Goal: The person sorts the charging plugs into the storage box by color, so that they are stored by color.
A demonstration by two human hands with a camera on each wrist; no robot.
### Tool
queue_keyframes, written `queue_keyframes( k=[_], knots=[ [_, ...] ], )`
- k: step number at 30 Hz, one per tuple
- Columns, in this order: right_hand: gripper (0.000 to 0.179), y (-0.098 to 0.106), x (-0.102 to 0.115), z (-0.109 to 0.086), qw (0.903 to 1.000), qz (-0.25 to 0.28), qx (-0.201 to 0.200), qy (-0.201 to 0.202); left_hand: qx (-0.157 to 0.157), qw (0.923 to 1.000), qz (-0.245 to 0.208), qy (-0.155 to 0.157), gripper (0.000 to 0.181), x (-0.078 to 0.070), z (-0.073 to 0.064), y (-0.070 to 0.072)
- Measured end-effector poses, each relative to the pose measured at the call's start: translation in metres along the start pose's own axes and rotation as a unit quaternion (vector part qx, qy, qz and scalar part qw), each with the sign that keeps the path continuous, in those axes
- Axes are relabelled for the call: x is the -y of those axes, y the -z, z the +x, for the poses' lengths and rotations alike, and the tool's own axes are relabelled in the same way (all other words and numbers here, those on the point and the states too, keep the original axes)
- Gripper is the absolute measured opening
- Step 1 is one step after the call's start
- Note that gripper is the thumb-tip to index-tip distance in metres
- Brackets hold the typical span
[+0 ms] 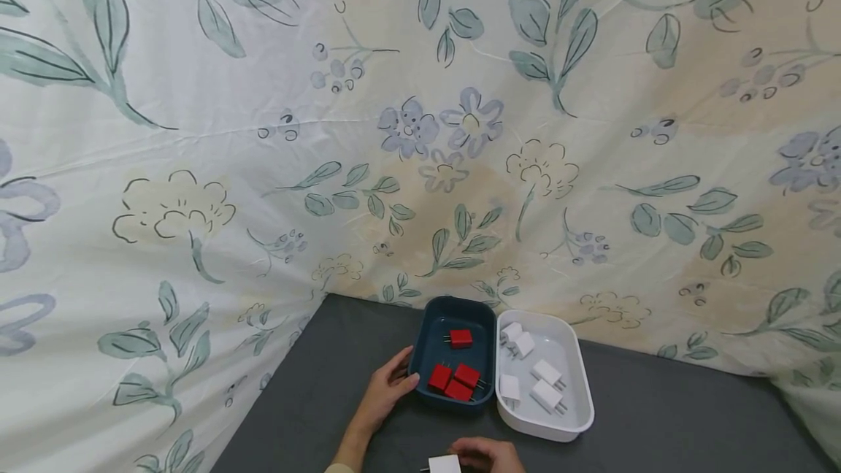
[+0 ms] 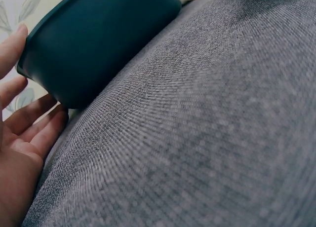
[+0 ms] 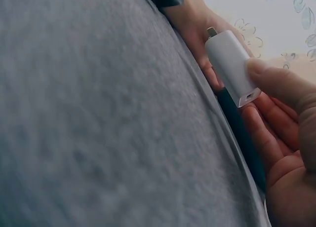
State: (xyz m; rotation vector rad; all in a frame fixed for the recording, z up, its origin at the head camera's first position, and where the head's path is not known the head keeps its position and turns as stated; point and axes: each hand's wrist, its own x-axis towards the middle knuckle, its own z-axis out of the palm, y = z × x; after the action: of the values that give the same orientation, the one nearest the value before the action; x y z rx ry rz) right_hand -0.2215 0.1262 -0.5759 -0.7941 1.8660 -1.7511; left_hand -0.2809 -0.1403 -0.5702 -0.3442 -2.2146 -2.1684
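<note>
My right hand (image 1: pixel 489 453) pinches a white plug-in charger (image 3: pixel 231 66) between thumb and fingers, low in front of the trays. Its prongs point away from the palm, and a port shows on the near end. My left hand (image 1: pixel 384 396) touches the left outer side of a dark blue tray (image 1: pixel 420 325), its fingers fairly straight against wall and rim in the left wrist view. Several red chargers (image 1: pixel 462 339) lie inside that tray. Beside it on the right, a white tray (image 1: pixel 587 393) holds several white chargers (image 1: pixel 547 394).
Both trays stand side by side on a dark grey cloth surface (image 1: pixel 315 371). Behind and to the left hangs a floral fabric sheet (image 1: pixel 276 144), its lower edge meeting the surface just behind the trays.
</note>
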Motion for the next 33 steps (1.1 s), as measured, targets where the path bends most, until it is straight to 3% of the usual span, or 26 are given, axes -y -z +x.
queue_keyframes(
  k=[5,14,22,26,33],
  knots=[
    [0.049,0.003,0.002,-0.002,0.9998,0.003,-0.02,0.0,-0.001,1.0,0.002,-0.004,0.057,-0.001,-0.001,-0.001],
    [0.051,0.004,0.009,0.0,0.9943,-0.023,-0.097,-0.038,-0.001,1.0,0.001,-0.008,0.057,0.0,-0.001,-0.001],
    [0.052,0.007,0.018,-0.001,0.9902,-0.037,-0.124,-0.053,0.0,0.9999,0.001,-0.011,0.057,0.001,0.0,-0.001],
    [0.053,0.008,0.023,-0.001,0.9875,-0.056,-0.14,-0.047,0.0,0.9999,0.008,-0.006,0.057,0.002,0.001,-0.001],
    [0.051,0.008,0.027,-0.003,0.9775,-0.104,-0.184,0.002,-0.001,1.0,0.007,0.003,0.058,0.001,0.0,-0.001]
  ],
)
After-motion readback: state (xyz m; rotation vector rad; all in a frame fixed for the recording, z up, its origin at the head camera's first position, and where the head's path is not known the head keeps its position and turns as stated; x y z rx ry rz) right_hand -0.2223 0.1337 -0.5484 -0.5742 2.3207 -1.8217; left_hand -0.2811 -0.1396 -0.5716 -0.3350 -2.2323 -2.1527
